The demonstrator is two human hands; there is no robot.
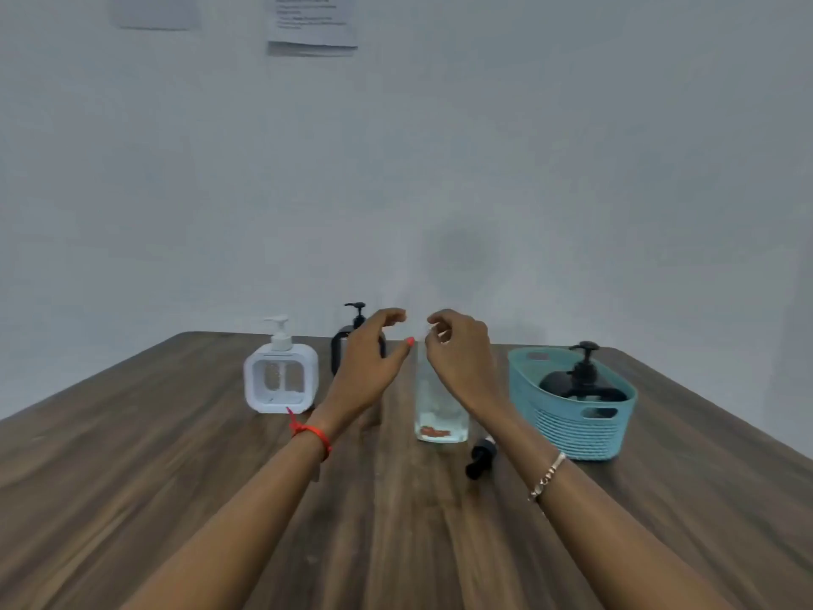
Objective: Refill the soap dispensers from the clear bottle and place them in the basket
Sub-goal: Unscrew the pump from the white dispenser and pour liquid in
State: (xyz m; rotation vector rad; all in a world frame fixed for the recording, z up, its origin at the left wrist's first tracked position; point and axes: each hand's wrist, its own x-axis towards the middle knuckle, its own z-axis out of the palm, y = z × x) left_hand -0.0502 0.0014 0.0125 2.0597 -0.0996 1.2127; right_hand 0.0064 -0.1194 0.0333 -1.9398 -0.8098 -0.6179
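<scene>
Left hand is hovering beside the clear bottle, fingers loosely curved, holding nothing. Right hand is curling over the bottle's top; can't tell if it is pinching. The bottle is standing mid-table, with a black pump lying just beside it. White dispenser and black dispenser are standing at left. A second black dispenser is sitting in the basket.

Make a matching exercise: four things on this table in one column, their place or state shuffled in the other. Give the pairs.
Things
1. white dispenser
2. clear bottle
3. loose black pump
4. teal basket

Places or states
a. lies flat on the table
b. holds a black dispenser
c. stands farthest left
d. stands upright beneath the right hand

Pairs: 1-c, 2-d, 3-a, 4-b
</scene>
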